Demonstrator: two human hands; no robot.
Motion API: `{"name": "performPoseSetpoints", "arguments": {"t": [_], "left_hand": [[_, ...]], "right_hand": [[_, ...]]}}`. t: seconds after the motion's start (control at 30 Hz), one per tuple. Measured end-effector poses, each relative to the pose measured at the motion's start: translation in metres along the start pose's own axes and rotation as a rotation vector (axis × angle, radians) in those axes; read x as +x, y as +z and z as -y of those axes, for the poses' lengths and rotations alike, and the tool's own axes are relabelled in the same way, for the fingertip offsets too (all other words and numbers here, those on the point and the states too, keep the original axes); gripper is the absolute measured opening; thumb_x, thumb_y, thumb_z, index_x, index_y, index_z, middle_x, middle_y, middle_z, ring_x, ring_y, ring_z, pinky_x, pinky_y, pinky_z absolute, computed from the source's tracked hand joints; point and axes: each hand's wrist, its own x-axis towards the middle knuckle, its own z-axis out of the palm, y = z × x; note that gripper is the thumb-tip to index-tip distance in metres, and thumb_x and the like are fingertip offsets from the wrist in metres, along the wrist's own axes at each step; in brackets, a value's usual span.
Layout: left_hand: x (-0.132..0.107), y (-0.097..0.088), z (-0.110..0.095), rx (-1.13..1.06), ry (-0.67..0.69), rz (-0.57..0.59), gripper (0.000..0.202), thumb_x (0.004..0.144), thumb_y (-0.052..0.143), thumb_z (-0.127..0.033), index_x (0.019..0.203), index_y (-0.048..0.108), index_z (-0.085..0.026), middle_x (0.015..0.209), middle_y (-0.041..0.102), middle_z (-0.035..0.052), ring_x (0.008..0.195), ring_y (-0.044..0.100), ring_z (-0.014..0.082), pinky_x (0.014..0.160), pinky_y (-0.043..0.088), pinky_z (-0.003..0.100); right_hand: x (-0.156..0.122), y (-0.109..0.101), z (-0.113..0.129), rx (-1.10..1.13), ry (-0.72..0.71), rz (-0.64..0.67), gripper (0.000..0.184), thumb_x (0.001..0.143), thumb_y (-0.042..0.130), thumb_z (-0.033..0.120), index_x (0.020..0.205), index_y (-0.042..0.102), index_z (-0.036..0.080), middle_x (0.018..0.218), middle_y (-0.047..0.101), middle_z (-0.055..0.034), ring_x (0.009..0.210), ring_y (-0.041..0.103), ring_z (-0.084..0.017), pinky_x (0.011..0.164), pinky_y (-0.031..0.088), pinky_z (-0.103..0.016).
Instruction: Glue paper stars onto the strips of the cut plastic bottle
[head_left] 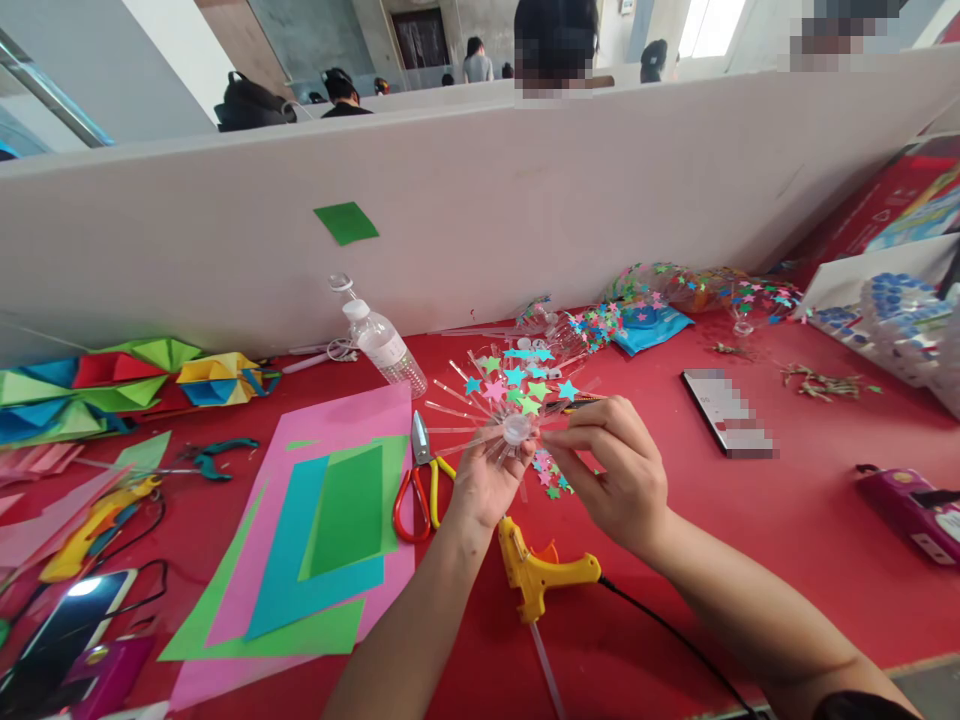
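My left hand (pixel 484 482) is closed around a clear plastic bottle top cut into thin strips (pixel 516 430), its round neck facing me. The strips fan outward, and several carry paper stars (pixel 514 377) in blue, green and pink. From the right, my right hand (pixel 621 468) pinches at the bottle top's edge, apparently on one of the strips; its fingertips partly hide the spot. Below the hands lies a yellow hot glue gun (pixel 544 568) with a glue stick in its back. More loose stars (pixel 553 482) lie on the table under the hands.
Pliers (pixel 422 480) and coloured paper sheets (pixel 300 540) lie left of my arms. A clear bottle (pixel 384 345) leans by the white partition (pixel 480 200). Star-covered plastic pieces (pixel 660 290) sit at the back. A phone (pixel 724 412) and a purple box (pixel 911 512) are at right.
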Motion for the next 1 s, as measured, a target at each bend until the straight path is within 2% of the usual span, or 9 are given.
{"name": "performPoseSetpoints", "arguments": {"t": [0.1,0.23,0.4,0.53,0.63,0.7,0.83,0.9,1.0], "left_hand": [[0.001,-0.002,-0.001,-0.033,0.014,0.001,0.013,0.069,0.061,-0.010,0.081,0.063,-0.014,0.074,0.071,0.0051,0.067,0.067,0.0155,0.059,0.053,0.023],[0.003,-0.005,-0.003,-0.044,0.025,0.022,0.010,0.070,0.061,-0.009,0.079,0.063,-0.014,0.074,0.071,0.0047,0.070,0.068,0.0170,0.060,0.053,0.024],[0.005,-0.007,-0.004,-0.057,0.027,0.063,0.018,0.072,0.059,-0.008,0.088,0.065,-0.012,0.079,0.073,0.0071,0.071,0.069,0.0171,0.060,0.053,0.023],[0.004,-0.006,-0.004,-0.056,0.024,0.049,0.021,0.071,0.058,-0.008,0.091,0.065,-0.012,0.076,0.072,0.0070,0.069,0.069,0.0174,0.060,0.054,0.024],[0.003,-0.004,-0.003,-0.048,0.024,0.031,0.021,0.070,0.059,-0.008,0.090,0.065,-0.013,0.075,0.072,0.0065,0.068,0.069,0.0172,0.059,0.055,0.024],[0.001,-0.003,-0.003,-0.042,0.020,0.017,0.019,0.070,0.060,-0.009,0.088,0.064,-0.013,0.075,0.072,0.0064,0.066,0.069,0.0168,0.058,0.054,0.023],[0.001,-0.002,-0.002,-0.042,0.016,0.011,0.018,0.068,0.061,-0.008,0.085,0.064,-0.014,0.069,0.070,0.0034,0.061,0.067,0.0146,0.057,0.054,0.023],[0.002,-0.003,-0.002,-0.041,0.009,0.017,0.015,0.068,0.061,-0.008,0.082,0.064,-0.014,0.069,0.070,0.0040,0.064,0.068,0.0158,0.059,0.055,0.023],[0.003,-0.006,-0.002,-0.050,0.022,0.035,0.010,0.069,0.062,-0.009,0.078,0.063,-0.014,0.074,0.071,0.0054,0.070,0.070,0.0176,0.061,0.055,0.024]], "right_hand": [[0.001,0.000,0.000,-0.020,0.006,0.040,0.014,0.086,0.061,0.011,0.096,0.063,0.021,0.083,0.064,-0.0041,0.079,0.060,-0.018,0.071,0.048,-0.035],[0.004,-0.002,0.001,-0.034,0.007,0.065,0.025,0.085,0.061,0.012,0.108,0.058,0.022,0.090,0.067,-0.0047,0.083,0.061,-0.019,0.074,0.047,-0.036],[0.007,-0.010,0.002,-0.062,0.006,0.120,0.021,0.082,0.062,0.012,0.102,0.061,0.019,0.091,0.064,-0.0058,0.082,0.057,-0.019,0.073,0.044,-0.036],[0.007,-0.012,0.001,-0.156,0.005,0.178,0.015,0.084,0.063,0.017,0.099,0.065,0.019,0.090,0.062,-0.0059,0.081,0.053,-0.019,0.073,0.040,-0.036],[0.006,-0.010,0.000,-0.170,0.000,0.149,0.007,0.085,0.062,0.015,0.091,0.064,0.019,0.088,0.063,-0.0047,0.080,0.053,-0.018,0.073,0.039,-0.035],[0.006,-0.009,0.000,-0.179,0.001,0.105,0.007,0.086,0.061,0.012,0.086,0.061,0.019,0.086,0.063,-0.0039,0.079,0.054,-0.018,0.073,0.039,-0.035],[0.006,-0.009,0.000,-0.192,0.006,0.116,0.010,0.085,0.063,0.013,0.093,0.061,0.019,0.088,0.064,-0.0040,0.080,0.054,-0.018,0.073,0.039,-0.034],[0.007,-0.011,0.001,-0.190,0.009,0.145,0.014,0.085,0.063,0.014,0.099,0.061,0.019,0.091,0.065,-0.0047,0.081,0.054,-0.018,0.074,0.040,-0.034],[0.007,-0.012,0.001,-0.195,0.011,0.169,0.012,0.085,0.063,0.017,0.097,0.062,0.018,0.092,0.064,-0.0053,0.083,0.053,-0.019,0.075,0.039,-0.035]]}}
